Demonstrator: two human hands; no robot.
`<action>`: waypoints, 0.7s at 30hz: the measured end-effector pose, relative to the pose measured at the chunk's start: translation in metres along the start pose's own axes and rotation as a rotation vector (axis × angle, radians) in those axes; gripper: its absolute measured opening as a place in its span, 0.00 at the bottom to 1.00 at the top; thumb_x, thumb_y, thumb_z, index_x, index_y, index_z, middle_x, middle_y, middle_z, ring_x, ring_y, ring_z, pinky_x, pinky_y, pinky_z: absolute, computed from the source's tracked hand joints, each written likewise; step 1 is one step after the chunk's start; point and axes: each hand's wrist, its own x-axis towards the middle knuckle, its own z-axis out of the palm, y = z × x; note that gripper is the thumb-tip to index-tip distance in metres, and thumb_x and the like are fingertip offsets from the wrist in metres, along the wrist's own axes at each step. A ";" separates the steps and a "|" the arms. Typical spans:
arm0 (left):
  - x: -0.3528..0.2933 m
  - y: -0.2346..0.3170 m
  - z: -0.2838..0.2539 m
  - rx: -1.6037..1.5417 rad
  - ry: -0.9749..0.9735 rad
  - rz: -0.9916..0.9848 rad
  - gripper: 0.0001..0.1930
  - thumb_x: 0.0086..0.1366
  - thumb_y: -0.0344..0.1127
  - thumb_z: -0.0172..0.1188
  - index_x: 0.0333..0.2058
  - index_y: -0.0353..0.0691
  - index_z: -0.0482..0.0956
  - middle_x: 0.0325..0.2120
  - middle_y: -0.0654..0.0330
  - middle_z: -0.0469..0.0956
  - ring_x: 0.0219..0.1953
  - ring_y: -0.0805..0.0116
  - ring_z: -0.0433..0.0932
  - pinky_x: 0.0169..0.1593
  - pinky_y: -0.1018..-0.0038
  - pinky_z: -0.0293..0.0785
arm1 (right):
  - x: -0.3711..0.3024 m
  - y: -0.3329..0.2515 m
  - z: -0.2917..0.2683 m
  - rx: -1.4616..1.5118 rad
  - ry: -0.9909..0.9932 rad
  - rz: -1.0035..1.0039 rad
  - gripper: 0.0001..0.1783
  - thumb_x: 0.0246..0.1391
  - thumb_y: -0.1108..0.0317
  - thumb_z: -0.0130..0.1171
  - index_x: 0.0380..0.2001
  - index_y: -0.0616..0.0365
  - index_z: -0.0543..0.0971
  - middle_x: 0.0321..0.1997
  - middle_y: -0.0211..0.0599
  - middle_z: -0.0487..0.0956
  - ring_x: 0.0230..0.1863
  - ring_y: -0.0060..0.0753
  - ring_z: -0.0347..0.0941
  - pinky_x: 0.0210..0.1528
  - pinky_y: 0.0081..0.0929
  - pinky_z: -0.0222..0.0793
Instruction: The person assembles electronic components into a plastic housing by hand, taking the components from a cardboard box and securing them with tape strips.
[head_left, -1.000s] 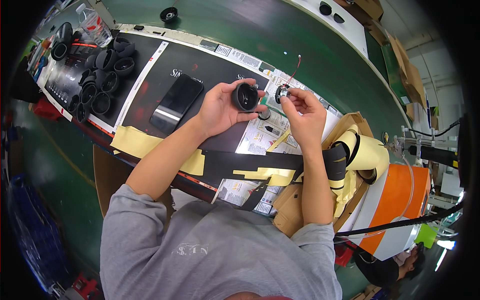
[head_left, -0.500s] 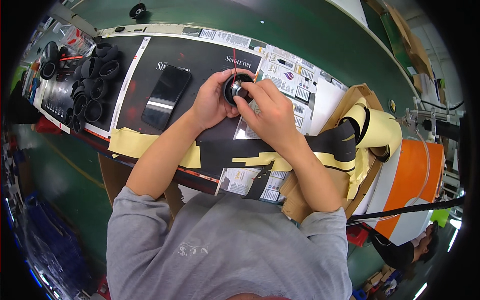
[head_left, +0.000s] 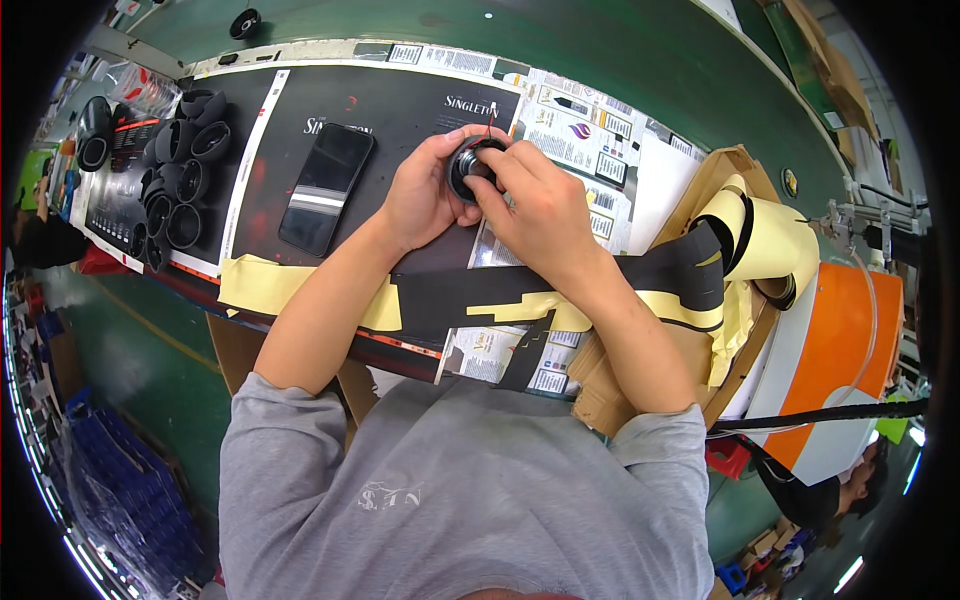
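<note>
My left hand (head_left: 422, 195) is wrapped around a small round black part (head_left: 468, 163) over the paper-covered bench. My right hand (head_left: 530, 205) rests on top of that part, fingers pressing into its open face, with a thin red wire sticking up from it. A long strip of black and yellow backing tape (head_left: 520, 295) runs under my right forearm to a loose roll (head_left: 765, 240) at the right.
A black phone (head_left: 325, 187) lies face up left of my hands. Several black ring-shaped parts (head_left: 178, 180) are piled at the far left. An open cardboard box (head_left: 700, 200) and an orange and white bin (head_left: 850, 340) stand at the right. Another person's hand shows at the lower right.
My right hand, which held a small piece apart from the black part, has come over onto it. Both hands now sit together on the part, lower over the bench.
</note>
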 end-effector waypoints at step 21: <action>-0.004 0.001 0.001 0.014 -0.077 0.128 0.27 0.72 0.51 0.35 0.64 0.45 0.57 0.42 0.59 0.73 0.23 0.73 0.70 0.22 0.78 0.63 | 0.004 0.004 0.000 0.527 -0.056 0.524 0.25 0.44 0.68 0.71 0.46 0.65 0.77 0.31 0.33 0.77 0.31 0.24 0.74 0.35 0.21 0.71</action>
